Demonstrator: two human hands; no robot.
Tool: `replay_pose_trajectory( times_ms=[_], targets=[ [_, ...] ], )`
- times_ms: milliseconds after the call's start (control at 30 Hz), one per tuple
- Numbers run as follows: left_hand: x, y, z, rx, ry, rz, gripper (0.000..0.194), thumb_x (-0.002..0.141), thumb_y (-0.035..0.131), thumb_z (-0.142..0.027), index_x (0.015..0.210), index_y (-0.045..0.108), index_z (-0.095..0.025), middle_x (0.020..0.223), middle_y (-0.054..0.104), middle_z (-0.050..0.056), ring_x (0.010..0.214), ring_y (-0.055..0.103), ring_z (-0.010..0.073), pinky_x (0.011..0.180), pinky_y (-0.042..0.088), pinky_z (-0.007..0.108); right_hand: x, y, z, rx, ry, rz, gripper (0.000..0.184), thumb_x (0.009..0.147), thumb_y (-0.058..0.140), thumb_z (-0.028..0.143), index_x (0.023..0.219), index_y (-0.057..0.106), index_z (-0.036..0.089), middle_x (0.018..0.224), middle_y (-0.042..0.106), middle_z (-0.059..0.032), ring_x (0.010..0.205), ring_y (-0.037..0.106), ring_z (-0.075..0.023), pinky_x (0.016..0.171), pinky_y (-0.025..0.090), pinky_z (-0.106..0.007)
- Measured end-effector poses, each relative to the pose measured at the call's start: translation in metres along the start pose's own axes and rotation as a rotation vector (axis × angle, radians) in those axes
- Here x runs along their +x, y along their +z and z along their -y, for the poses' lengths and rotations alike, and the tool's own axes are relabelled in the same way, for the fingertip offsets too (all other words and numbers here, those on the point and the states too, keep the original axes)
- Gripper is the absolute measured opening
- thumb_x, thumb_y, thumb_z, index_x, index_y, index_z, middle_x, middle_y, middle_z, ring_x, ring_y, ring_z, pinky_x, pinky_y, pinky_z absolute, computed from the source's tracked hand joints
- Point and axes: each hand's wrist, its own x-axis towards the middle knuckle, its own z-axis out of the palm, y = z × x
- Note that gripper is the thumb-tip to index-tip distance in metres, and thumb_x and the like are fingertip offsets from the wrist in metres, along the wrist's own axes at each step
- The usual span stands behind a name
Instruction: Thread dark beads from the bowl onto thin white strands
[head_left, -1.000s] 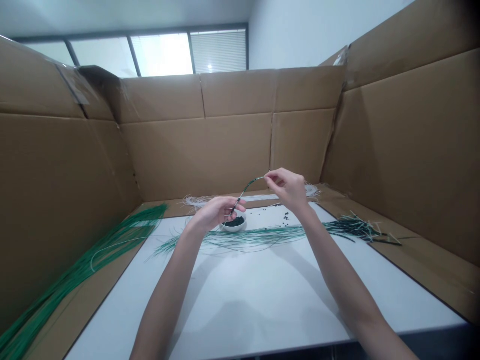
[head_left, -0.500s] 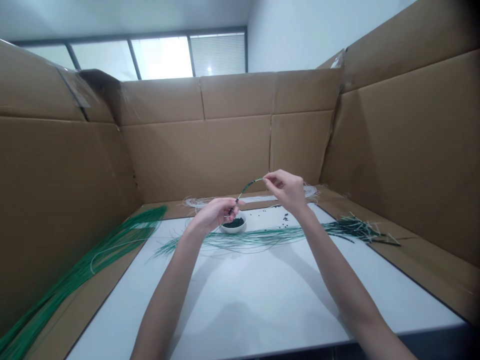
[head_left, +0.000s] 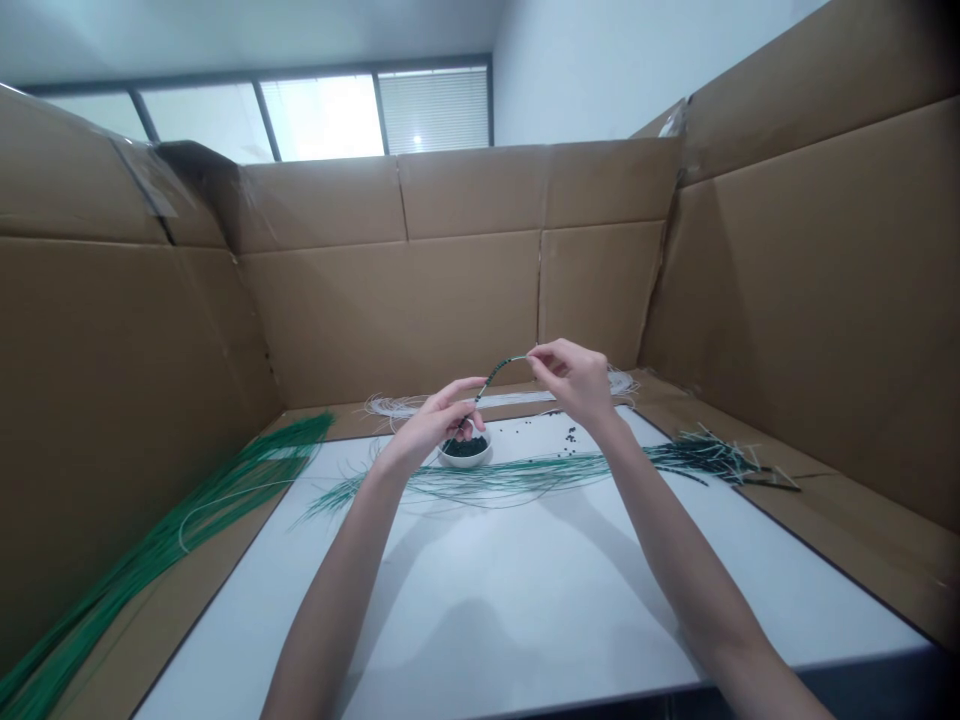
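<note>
A thin strand strung with dark beads (head_left: 498, 370) arches between my two hands above the white board. Its upper end is pinched between the thumb and fingertips of my right hand (head_left: 571, 378). My left hand (head_left: 442, 415) holds the lower part between thumb and fingers, with the index finger stretched out beside the strand. Just below and behind the left fingers stands a small white bowl (head_left: 465, 460) of dark green beads (head_left: 466, 446). Part of the bowl's rim is hidden by that hand.
Long green strands (head_left: 510, 470) lie across the white board (head_left: 480, 580), ending in a dark beaded bunch (head_left: 705, 455) at right. Loose beads (head_left: 571, 436) dot the board. Green wires (head_left: 187, 520) run along the left; white strands (head_left: 390, 405) lie behind. Cardboard walls (head_left: 465, 300) enclose three sides.
My left index finger has lifted and straightened along the strand, and the left fingers have shifted slightly. My right hand stays almost where it was, still pinching the end.
</note>
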Motion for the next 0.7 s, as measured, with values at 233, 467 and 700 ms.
replay_pose_trajectory(
  times_ms=[233, 467, 700],
  targets=[
    [-0.002, 0.003, -0.001, 0.042, 0.018, 0.048, 0.04, 0.082, 0.048, -0.027, 0.121, 0.043, -0.021, 0.066, 0.058, 0.001, 0.06, 0.047, 0.0093, 0.06, 0.036, 0.023, 0.0, 0.0, 0.001, -0.003, 0.009, 0.013, 0.015, 0.079, 0.051, 0.023, 0.075, 0.064, 0.019, 0.07, 0.065, -0.0019, 0.058, 0.058, -0.012, 0.056, 0.046, -0.024],
    [-0.005, 0.007, -0.002, 0.088, 0.008, 0.152, 0.035, 0.081, 0.045, -0.023, 0.117, 0.046, -0.02, 0.062, 0.054, -0.001, 0.061, 0.048, 0.0104, 0.061, 0.036, 0.024, 0.0, 0.002, 0.004, -0.003, -0.011, 0.034, 0.015, 0.08, 0.051, 0.024, 0.075, 0.064, 0.019, 0.07, 0.065, -0.0018, 0.056, 0.056, -0.0113, 0.056, 0.045, -0.024],
    [-0.007, 0.011, -0.006, 0.116, -0.009, 0.176, 0.041, 0.08, 0.043, -0.021, 0.12, 0.044, -0.018, 0.057, 0.052, -0.002, 0.058, 0.049, 0.0113, 0.057, 0.035, 0.024, -0.001, 0.001, 0.006, -0.01, -0.025, 0.047, 0.016, 0.081, 0.05, 0.026, 0.077, 0.064, 0.019, 0.072, 0.065, -0.0019, 0.058, 0.057, -0.0119, 0.057, 0.044, -0.025]
  ],
)
